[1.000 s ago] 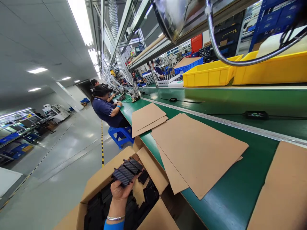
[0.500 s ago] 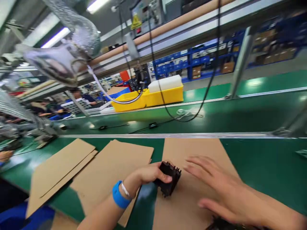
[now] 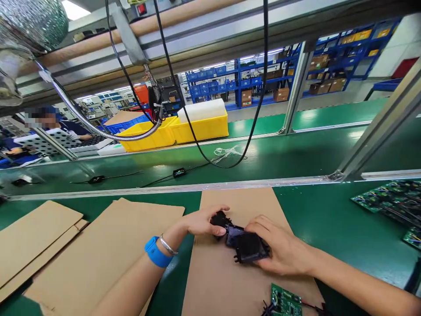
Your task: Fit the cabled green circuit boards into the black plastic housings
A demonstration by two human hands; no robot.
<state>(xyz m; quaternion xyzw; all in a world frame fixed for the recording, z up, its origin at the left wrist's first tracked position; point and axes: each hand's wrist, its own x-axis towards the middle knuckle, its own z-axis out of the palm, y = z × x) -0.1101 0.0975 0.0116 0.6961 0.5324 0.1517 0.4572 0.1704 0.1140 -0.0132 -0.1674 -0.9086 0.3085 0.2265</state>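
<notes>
Both hands meet over a stack of small black ribbed plastic housings [image 3: 241,240], which sits on a plain brown cardboard sheet [image 3: 226,281] laid on the green conveyor belt [image 3: 332,219] directly in front of the person. The left hand [image 3: 202,220], with a blue wristband [image 3: 155,252] and a thin silver bangle [image 3: 167,245] on the wrist, comes in from the lower left, forearm low across the belt, thumb and fingers curled round the far end of the stack. The right hand [image 3: 279,250] reaches in from the lower right, palm down, fingers wrapped over the near end and pressing it against the sheet. Neither hand is spread; both grip the black parts from opposite ends. In my judgement the step in hand is settling or splitting the stack on the sheet; the next move would call for a firm hold at one end while the other lifts a single piece clear, kept level so the ribs do not catch. A small green circuit board with trailing wires [image 3: 285,302] lies on the same sheet, just in front of the right hand and apart from it. More green circuit boards [image 3: 388,199] lie on the belt well to the right. Two further brown cardboard sheets [image 3: 98,250] lie overlapped to the left. Beyond the belt's metal rail [image 3: 164,189] stand yellow plastic bins [image 3: 184,129], and a black cable [image 3: 230,109] hangs from the overhead frame.
</notes>
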